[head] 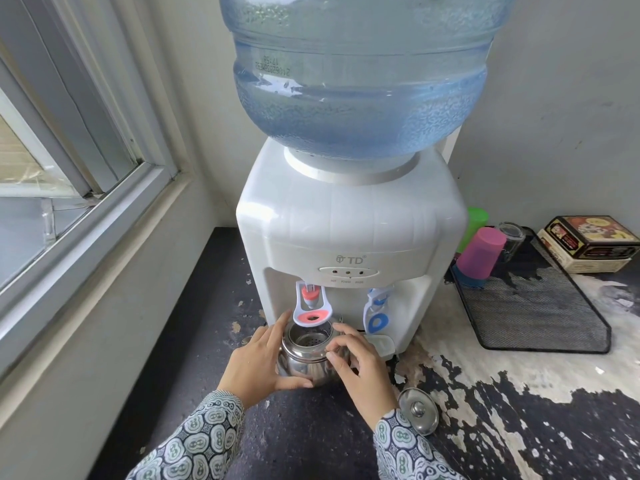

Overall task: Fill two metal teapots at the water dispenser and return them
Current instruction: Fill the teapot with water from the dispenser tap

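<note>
A shiny metal teapot (304, 362) stands on the counter under the red hot tap (312, 306) of the white water dispenser (349, 230). Its top is uncovered and a strainer shows inside. My left hand (258, 362) cups the pot's left side with the thumb under its front. My right hand (360, 365) rests against the pot's right side, fingers bent at the rim. The pot's round metal lid (418, 410) lies on the counter to the right of my right wrist. No water stream is visible. Only one teapot is in view.
A blue cold tap (377, 306) is at the dispenser's right, over a small drip tray (381, 342). A black mesh tray (533, 306) at the right holds pink, green and glass cups. Boxes (592, 240) stand behind it. A window and wall close the left side.
</note>
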